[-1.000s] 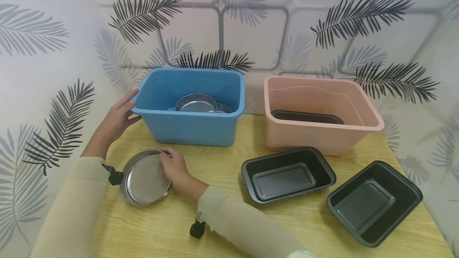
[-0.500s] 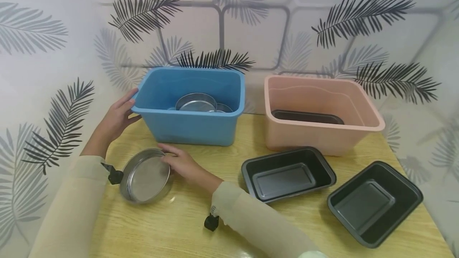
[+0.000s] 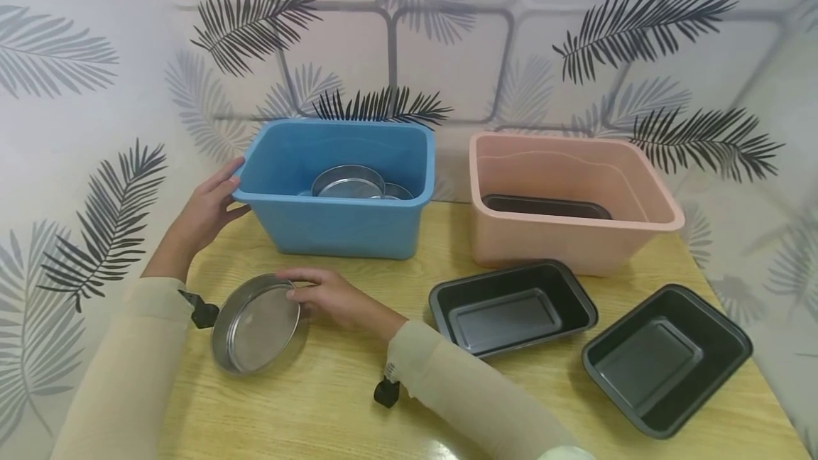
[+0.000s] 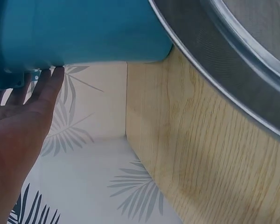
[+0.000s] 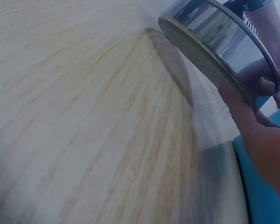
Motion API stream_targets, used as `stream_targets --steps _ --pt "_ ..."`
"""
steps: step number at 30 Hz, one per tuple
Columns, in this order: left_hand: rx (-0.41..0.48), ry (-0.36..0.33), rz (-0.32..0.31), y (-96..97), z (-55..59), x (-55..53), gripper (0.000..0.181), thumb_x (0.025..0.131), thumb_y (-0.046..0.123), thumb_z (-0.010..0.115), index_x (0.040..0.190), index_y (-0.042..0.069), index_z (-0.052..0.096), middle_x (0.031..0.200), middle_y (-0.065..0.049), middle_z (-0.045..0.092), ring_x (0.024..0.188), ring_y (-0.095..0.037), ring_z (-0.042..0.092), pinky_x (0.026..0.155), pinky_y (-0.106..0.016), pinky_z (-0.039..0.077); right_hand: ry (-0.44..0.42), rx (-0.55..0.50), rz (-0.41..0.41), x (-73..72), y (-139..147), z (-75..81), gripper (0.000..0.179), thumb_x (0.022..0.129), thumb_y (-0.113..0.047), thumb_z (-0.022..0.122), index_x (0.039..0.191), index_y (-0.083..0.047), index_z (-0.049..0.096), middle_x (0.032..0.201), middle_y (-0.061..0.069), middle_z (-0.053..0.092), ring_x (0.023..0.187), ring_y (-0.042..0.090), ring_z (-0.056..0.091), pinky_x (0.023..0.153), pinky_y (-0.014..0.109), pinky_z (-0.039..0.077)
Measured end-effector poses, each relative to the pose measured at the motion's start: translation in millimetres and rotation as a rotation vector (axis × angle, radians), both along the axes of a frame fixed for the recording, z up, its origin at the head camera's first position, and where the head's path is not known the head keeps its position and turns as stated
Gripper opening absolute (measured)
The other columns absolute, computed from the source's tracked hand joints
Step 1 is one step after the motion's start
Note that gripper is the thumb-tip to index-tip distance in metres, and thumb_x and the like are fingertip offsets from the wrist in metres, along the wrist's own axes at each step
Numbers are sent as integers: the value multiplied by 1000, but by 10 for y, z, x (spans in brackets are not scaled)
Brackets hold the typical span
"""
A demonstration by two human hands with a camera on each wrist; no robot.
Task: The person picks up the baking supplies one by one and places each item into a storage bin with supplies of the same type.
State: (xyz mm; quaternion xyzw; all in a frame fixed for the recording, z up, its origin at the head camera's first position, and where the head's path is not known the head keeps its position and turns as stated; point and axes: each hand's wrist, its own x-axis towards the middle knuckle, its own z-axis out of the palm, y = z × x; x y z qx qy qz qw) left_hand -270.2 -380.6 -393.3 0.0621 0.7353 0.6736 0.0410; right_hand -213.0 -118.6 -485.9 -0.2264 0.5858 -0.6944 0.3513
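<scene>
My right hand (image 3: 332, 297) pinches the right rim of a round silver cake pan (image 3: 255, 329), fingers outside and thumb at the edge. The pan tilts; in the right wrist view its flat underside leans over the wood, casting a shadow. My left hand (image 3: 204, 211) holds the left rim of a blue bin (image 3: 339, 229); in the left wrist view its fingers (image 4: 49, 88) reach up to the bin's rim. Inside the blue bin lie a round cake pan (image 3: 348, 182) and part of another (image 3: 397, 192).
A pink bin (image 3: 556, 240) stands to the right, with a dark loaf pan (image 3: 546, 206) inside. Two more dark loaf pans lie on the wooden table (image 3: 358, 403), one in front of the pink bin (image 3: 505, 318), the other farther right (image 3: 652, 360). A patterned wall (image 3: 447, 69) rises behind.
My right hand has shifted its hold on the round pan's rim, its wrist swinging right, and the pan has tilted up from the table. The left hand stays on the blue bin.
</scene>
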Motion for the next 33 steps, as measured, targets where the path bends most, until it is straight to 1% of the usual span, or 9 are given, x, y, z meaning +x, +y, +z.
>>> stream_targets --steps 4,8,10,12,15,21,25,28,33 --pt "2 -2 -2 -9 4 -7 61 111 31 39 164 24 10 171 -10 0 155 -40 6 121 -65 15 -14 -30 18 -7 15 37 46 98 -4 63 143 -13 59 149 8 53 125 34 60 97 40 57" --pt "16 2 -17 -12 -3 -15 62 111 30 38 164 23 8 171 -11 -2 155 -42 4 120 -66 13 -11 -61 26 -32 63 98 48 98 -1 61 145 -10 56 147 18 53 114 25 65 95 40 58" --pt "30 2 -28 -17 -5 -18 62 111 30 38 164 23 6 171 -12 -4 154 -43 2 119 -67 11 -5 -68 28 -46 99 140 49 97 0 61 145 -9 56 146 21 54 110 20 66 95 39 58" --pt "32 0 -31 -17 -3 -18 62 111 30 38 164 23 5 171 -11 -6 154 -43 1 119 -67 11 4 -64 31 -53 143 195 50 97 0 61 146 -9 55 145 20 55 107 17 66 95 39 58" --pt "19 -5 -19 -4 9 -4 62 111 31 38 164 24 6 171 -10 -4 155 -42 3 120 -66 13 -1 -45 18 -69 203 267 49 97 0 62 145 -9 55 145 16 56 106 15 66 96 41 58" --pt "-17 -5 2 7 25 17 62 110 33 39 164 26 9 171 -8 -1 155 -40 5 120 -65 15 -20 -34 -23 -101 311 369 50 96 2 63 145 -7 56 144 21 56 108 16 65 94 41 58" --pt "-24 -7 0 -1 15 7 62 110 34 39 164 27 9 171 -7 0 155 -40 5 120 -65 15 1 -35 -31 -113 411 434 51 96 3 63 146 -6 54 144 20 56 108 14 64 94 42 59" --pt "-24 -7 1 -6 12 9 62 110 34 39 164 27 9 171 -8 -1 155 -40 4 120 -65 15 23 -25 -34 -121 485 487 52 96 2 63 147 -6 53 146 18 56 111 14 64 95 42 58" --pt "-31 -11 2 2 13 13 63 110 35 40 164 27 8 171 -9 -1 155 -41 4 120 -65 15 66 -12 -34 -143 633 597 54 95 -1 64 147 -9 53 143 19 58 117 15 64 97 41 57"
